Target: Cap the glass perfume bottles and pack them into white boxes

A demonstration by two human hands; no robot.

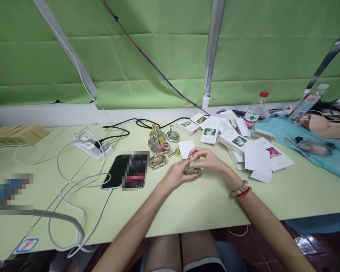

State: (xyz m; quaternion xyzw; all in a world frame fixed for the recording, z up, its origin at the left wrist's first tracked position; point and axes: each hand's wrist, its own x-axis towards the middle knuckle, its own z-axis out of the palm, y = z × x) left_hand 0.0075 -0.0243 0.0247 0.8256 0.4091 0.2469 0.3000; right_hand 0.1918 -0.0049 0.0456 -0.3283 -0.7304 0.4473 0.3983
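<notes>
A clear glass perfume bottle [193,173] stands on the table in front of me, partly covered by my fingers. My left hand [175,173] holds it from the left side, with the thumb along its front. Over the bottle's top curls my right hand [206,159], its thumb and fingers closing on the neck; what sits there is hidden. Just behind lie a white card [186,149], a loose gold cap [177,152] and a small silvery piece [170,154]. Several more perfume bottles [158,161] are grouped to the left, some with gold tops.
White perfume boxes [211,133], some opened, are heaped on the right, before a red-capped water bottle [255,109]. Blue cloth [323,151] covers the far right. Two phones [117,172], a power strip [92,147] and looping white cables [83,207] occupy the left; yellow boxes [19,135] stand beyond.
</notes>
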